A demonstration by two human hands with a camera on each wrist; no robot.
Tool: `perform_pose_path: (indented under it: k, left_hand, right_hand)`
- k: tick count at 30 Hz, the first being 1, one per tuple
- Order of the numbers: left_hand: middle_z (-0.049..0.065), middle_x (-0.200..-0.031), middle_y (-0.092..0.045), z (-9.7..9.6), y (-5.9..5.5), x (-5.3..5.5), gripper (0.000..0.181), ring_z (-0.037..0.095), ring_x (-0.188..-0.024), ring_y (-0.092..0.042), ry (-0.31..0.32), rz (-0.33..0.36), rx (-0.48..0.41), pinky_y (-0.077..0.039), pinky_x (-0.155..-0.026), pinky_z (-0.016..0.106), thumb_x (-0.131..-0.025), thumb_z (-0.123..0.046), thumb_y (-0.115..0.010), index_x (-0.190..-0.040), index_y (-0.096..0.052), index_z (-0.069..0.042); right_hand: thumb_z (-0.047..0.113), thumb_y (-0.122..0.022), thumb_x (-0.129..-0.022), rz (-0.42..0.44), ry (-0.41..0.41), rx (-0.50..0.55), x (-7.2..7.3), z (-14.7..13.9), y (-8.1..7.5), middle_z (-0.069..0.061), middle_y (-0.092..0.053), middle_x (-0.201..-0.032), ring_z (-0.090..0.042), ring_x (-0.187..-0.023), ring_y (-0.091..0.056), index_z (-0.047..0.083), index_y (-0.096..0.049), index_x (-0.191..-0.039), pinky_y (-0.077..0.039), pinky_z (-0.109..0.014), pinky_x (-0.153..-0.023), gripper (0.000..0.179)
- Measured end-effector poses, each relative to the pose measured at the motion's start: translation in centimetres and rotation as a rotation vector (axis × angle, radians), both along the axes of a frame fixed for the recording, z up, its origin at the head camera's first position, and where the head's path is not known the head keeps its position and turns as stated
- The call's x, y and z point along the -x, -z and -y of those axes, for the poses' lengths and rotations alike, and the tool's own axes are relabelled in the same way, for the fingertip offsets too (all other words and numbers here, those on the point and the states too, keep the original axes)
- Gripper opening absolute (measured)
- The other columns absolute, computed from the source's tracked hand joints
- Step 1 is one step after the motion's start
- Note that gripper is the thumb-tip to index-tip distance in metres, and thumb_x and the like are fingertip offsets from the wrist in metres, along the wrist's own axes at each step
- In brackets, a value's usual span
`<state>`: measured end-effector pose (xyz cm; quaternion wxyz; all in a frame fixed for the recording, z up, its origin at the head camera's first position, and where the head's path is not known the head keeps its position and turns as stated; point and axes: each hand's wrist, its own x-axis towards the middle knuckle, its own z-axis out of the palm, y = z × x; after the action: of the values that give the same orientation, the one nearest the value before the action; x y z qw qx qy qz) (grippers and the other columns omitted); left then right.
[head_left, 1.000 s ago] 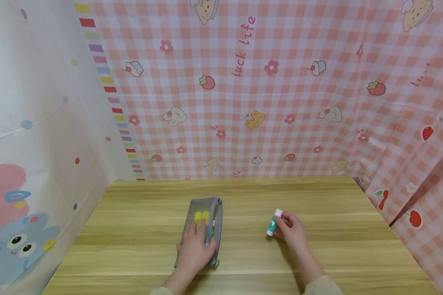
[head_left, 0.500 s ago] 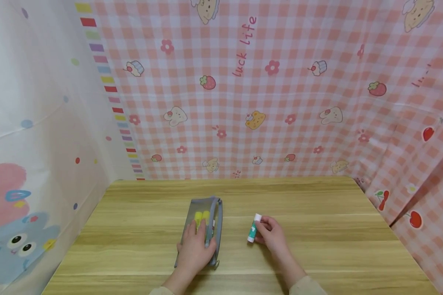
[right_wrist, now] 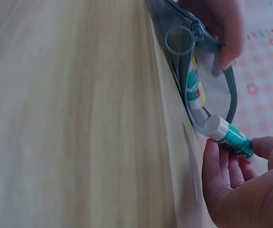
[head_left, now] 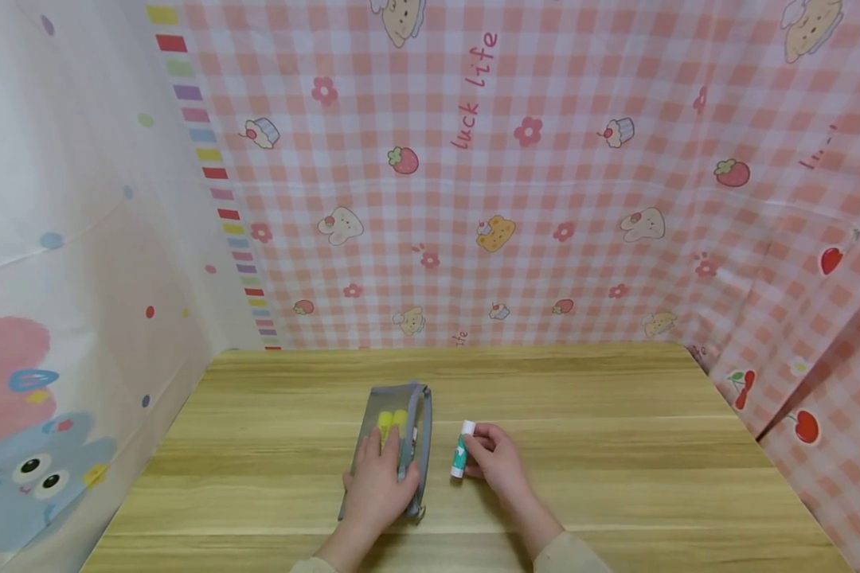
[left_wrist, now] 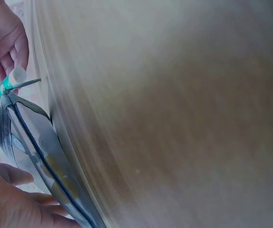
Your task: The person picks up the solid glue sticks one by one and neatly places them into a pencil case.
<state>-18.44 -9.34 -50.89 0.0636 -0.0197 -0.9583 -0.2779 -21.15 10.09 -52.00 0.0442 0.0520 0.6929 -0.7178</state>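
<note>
On the table lies a grey mesh zip pencil case [head_left: 388, 398], its zipped side parted toward the right. My left hand [head_left: 378, 487] rests on it with fingers spread over the mesh and the thumb by the opening. Two yellow-capped items [head_left: 392, 419] show through the mesh; their lower parts are hidden under that hand. Just right of the case, my right hand [head_left: 500, 461] pinches a green-and-white glue stick [head_left: 460, 458] between thumb and fingers. The right wrist view shows a similar green-and-white stick [right_wrist: 192, 85] inside the case, and the held one at the opening's edge.
The wood-grain table [head_left: 616, 446] reaches back to a pink checked curtain [head_left: 545, 191]. A white cartoon-printed curtain [head_left: 86, 239] hangs on the left. A ring zip pull [right_wrist: 179, 41] hangs from the case's near end.
My right hand has carried the glue stick leftward across the table, from well right of the pencil case to just beside its opening. The left hand and the case have stayed in place.
</note>
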Motion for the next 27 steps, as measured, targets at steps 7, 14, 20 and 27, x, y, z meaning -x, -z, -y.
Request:
perform_pose_path:
  k: [7, 14, 20, 27]
  left_hand:
    - [0.031, -0.148, -0.037, 0.1, 0.0, 0.1, 0.065, 0.051, -0.136, -0.033, 0.004, 0.006, 0.001, -0.029, -0.086, 0.084, -0.091, -0.037, -0.062, -0.145, -0.048, -0.003]
    - [0.032, -0.148, -0.038, 0.1, 0.0, 0.1, 0.065, 0.052, -0.135, -0.034, 0.002, 0.003, 0.010, -0.030, -0.086, 0.084, -0.091, -0.038, -0.062, -0.144, -0.049, -0.003]
    - [0.032, -0.148, -0.038, 0.1, 0.2, 0.1, 0.065, 0.052, -0.135, -0.034, 0.003, -0.006, 0.012, -0.030, -0.085, 0.084, -0.091, -0.038, -0.063, -0.144, -0.049, -0.003]
    - [0.032, -0.147, -0.038, 0.1, 0.4, 0.1, 0.064, 0.052, -0.135, -0.034, -0.001, -0.018, 0.005, -0.030, -0.085, 0.084, -0.090, -0.037, -0.063, -0.144, -0.050, -0.003]
  right_hand:
    - [0.012, -0.063, -0.097, -0.007, -0.014, -0.003, 0.2, 1.1, -0.1, -0.012, -0.063, -0.099, -0.015, -0.078, -0.061, -0.011, -0.054, -0.121, -0.058, -0.035, -0.067, 0.034]
    - [0.011, -0.062, -0.097, 0.007, -0.026, -0.017, 0.4, 2.0, -0.3, -0.013, -0.064, -0.099, -0.015, -0.078, -0.061, -0.013, -0.054, -0.122, -0.059, -0.036, -0.067, 0.036]
    - [0.010, -0.063, -0.096, 0.004, -0.046, -0.037, 0.8, 2.7, -0.3, -0.012, -0.063, -0.094, -0.014, -0.076, -0.061, -0.014, -0.055, -0.121, -0.059, -0.035, -0.067, 0.035]
    - [0.010, -0.063, -0.096, 0.001, -0.063, -0.044, 1.0, 3.5, -0.4, -0.014, -0.063, -0.094, -0.015, -0.072, -0.063, -0.015, -0.054, -0.120, -0.059, -0.037, -0.065, 0.036]
